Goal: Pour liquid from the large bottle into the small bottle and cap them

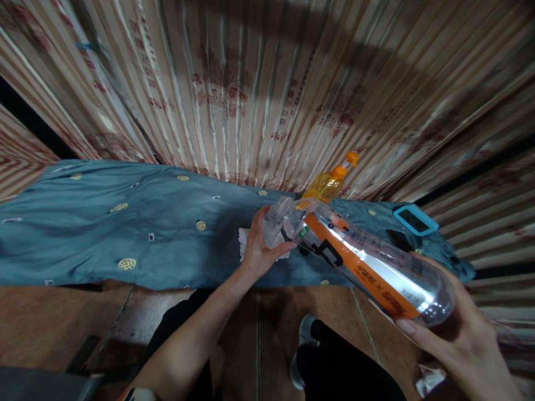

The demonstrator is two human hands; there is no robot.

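Note:
My right hand [463, 328] is wrapped around the base of a large clear plastic bottle [355, 256] with an orange and silver label. The bottle is tilted, its neck pointing down and left. At that neck end, my left hand [261, 245] curls its fingers and thumb around a small clear container [273, 231]. The bottle's mouth and the container overlap in view, so I cannot tell whether they touch. Beneath my left hand lies a white scallop-edged piece [242, 242], partly hidden. Just behind the bottle stands an orange pump bottle [328, 185] with yellow liquid.
A patterned blue-green cloth [167, 223] covers the long narrow surface. Toward its right end are a blue-framed device [416, 220] and a dark flat object [399, 240]. A pleated curtain [251, 83] hangs behind. Crumpled paper [430, 380] lies on the tiled floor [338, 306].

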